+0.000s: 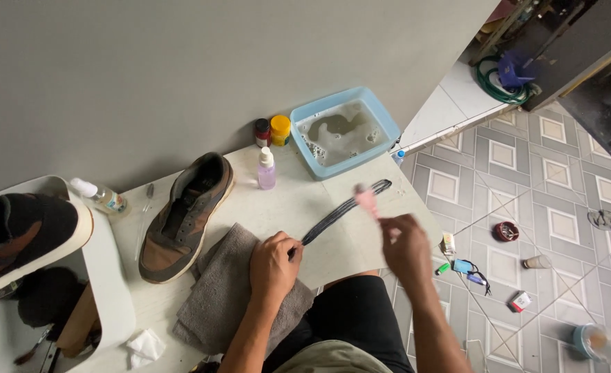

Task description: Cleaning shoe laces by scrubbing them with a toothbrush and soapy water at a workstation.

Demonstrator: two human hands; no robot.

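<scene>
1. A white surface (285,207) is set against a plain grey wall (181,69); grey patterned floor tiles (561,179) are seen to the right.
2. The left hand (274,266) is closed in a fist, pinching one end of a pair of dark shoelaces (343,211), and is rested on a grey towel (222,293).
3. The shoelaces are stretched flat across the surface, diagonally from the left hand toward the basin.
4. The right hand (406,245) is closed around a pink brush (368,198), blurred, with its head held against the far end of the shoelaces.
5. A brown and black suede shoe (184,217), unlaced, is placed just left of the towel.
6. A light blue rectangular plastic basin (381,117) of cloudy, soapy water is located at the far edge.
7. A small clear spray bottle (267,169) and two small jars, one dark red (262,131) and one yellow (280,128), are located beside the basin.
8. A second shoe (25,238) is held on a white stand (108,276) at the left.
</scene>
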